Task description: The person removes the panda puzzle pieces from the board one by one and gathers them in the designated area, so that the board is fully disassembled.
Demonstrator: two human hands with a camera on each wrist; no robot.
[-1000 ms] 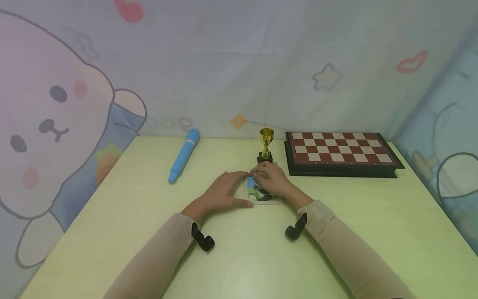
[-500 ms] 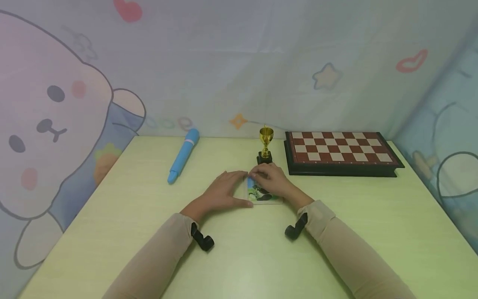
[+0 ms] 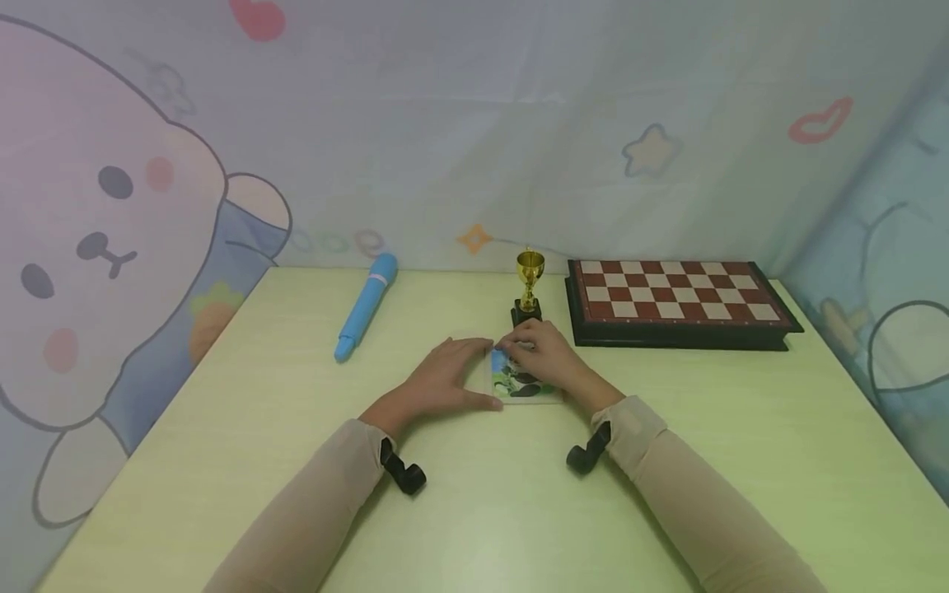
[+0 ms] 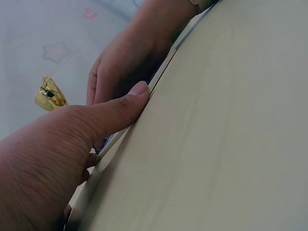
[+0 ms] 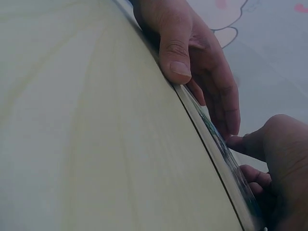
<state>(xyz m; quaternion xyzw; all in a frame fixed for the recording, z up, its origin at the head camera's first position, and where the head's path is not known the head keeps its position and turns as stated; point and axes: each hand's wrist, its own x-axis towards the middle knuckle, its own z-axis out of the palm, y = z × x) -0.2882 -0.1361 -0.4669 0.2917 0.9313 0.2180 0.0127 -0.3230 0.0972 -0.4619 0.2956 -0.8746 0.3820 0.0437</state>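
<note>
A small, thin picture board (image 3: 516,387) with a pale rim and a blue, green and black picture lies flat on the table. At its left side my left hand (image 3: 442,380) holds it, thumb on the near edge and fingers at the far edge. The left thumb (image 4: 137,91) shows on the rim in the left wrist view. My right hand (image 3: 547,356) lies over the picture's right part with bent fingers. The right thumb and fingertips meet the board near its far left corner; whether they pinch a piece there is hidden. The right thumb (image 5: 240,143) shows beside the left fingers.
A gold trophy cup (image 3: 530,280) on a black base stands just behind the right hand. A red-and-white chessboard box (image 3: 678,305) lies at the back right. A blue toy microphone (image 3: 365,309) lies at the back left. A printed cloth (image 3: 415,148) hangs behind the table.
Both hands keep almost the same place on the board. The right fingers shift very slightly at the far left corner; the head view moves a little.
</note>
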